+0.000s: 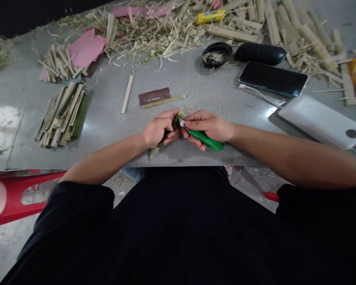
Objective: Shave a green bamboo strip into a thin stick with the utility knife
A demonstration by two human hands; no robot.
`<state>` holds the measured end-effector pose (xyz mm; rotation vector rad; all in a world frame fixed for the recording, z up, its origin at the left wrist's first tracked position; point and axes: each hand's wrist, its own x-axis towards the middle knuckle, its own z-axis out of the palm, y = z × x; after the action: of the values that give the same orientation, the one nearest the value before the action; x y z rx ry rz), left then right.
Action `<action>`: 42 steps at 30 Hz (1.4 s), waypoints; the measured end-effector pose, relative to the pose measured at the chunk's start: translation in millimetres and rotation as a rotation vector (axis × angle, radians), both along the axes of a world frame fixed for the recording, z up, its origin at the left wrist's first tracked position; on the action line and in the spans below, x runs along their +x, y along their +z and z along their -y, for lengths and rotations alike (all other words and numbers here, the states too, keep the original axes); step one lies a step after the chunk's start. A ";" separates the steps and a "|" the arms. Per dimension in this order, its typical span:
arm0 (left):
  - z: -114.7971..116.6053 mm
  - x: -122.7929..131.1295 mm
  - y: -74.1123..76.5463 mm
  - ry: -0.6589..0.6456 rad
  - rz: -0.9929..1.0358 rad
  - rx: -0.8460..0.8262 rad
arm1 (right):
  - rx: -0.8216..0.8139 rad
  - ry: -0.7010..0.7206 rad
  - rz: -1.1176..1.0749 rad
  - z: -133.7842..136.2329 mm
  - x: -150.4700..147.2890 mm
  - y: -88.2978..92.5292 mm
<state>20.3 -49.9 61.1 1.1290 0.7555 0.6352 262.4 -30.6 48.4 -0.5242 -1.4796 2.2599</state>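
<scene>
My left hand (160,128) is closed around a green bamboo strip (156,151), which slants up and to the right through the fingers. In my right hand (210,126) is a utility knife with a green handle (207,140). Its metal front end meets the upper end of the strip, where the two hands nearly touch; the blade's exact contact is too small to tell. Just beyond the hands lie a brown sandpaper piece (154,96) and a thin bamboo strip (163,101) along its lower edge. Another pale strip (127,94) lies farther left.
Bundled bamboo strips (62,116) lie at the left, below pink paper (87,48). Shavings (154,33) cover the back, with a yellow tube (210,17). A black dish (216,54), black case (260,54), phone (273,78) and white power bank (322,120) sit at the right.
</scene>
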 end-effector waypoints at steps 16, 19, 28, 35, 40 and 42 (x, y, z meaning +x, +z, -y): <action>-10.3 -1.8 -13.9 -0.042 -0.259 0.523 | 0.045 -0.077 0.037 18.4 -7.0 6.7; -10.3 -2.4 -15.7 -0.029 -0.269 0.527 | 0.076 -0.102 0.061 18.7 -7.7 6.8; -10.2 -5.9 -18.9 -0.003 -0.345 0.613 | 0.154 -0.222 0.118 24.7 -11.2 8.7; -16.4 -9.0 -24.4 -0.034 -0.347 0.619 | 0.100 -0.050 0.014 18.0 -9.4 -1.0; -17.9 -9.5 -28.9 -0.031 -0.358 0.635 | 0.074 -0.058 0.011 16.9 -8.9 -1.9; -17.9 -10.3 -31.1 -0.035 -0.360 0.654 | 0.080 -0.061 0.009 17.9 -9.2 -1.5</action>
<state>10.0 -31.9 30.0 1.8884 0.8544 0.6784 253.1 -48.6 46.9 -0.5480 -1.5304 2.1443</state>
